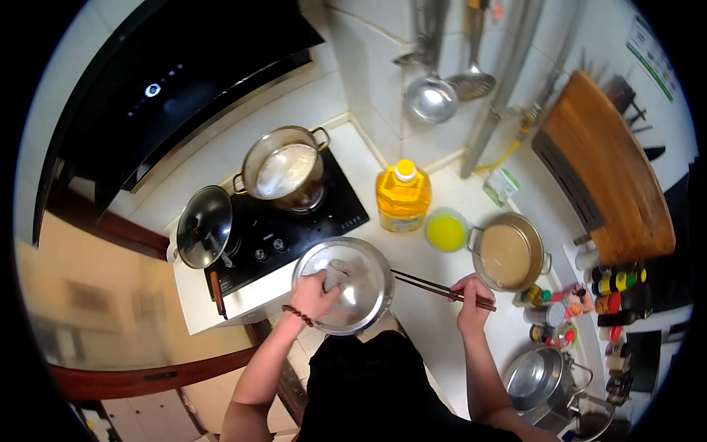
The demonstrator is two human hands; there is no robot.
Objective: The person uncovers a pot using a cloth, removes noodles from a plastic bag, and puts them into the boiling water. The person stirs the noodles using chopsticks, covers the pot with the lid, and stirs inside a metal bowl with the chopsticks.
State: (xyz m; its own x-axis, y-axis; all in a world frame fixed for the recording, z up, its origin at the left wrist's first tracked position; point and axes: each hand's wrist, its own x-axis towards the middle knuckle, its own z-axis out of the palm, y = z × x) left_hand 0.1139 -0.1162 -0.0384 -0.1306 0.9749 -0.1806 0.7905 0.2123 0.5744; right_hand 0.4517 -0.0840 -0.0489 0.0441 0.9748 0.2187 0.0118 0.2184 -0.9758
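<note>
Our left hand (313,298) pinches a grey, probably soft lump (336,275) over the bowl (368,291), while our right hand (473,300) grips stiff, seemingly light chopsticks (434,283) near the rear.

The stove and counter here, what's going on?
Someone's left hand is over a round metal bowl, at a greyish lump I can't make out. Their right hand holds chopsticks, tips by the bowl's rim. An uncovered pot with pale contents sits on the stove; a bottle of yellow liquid stands on the counter.
</note>
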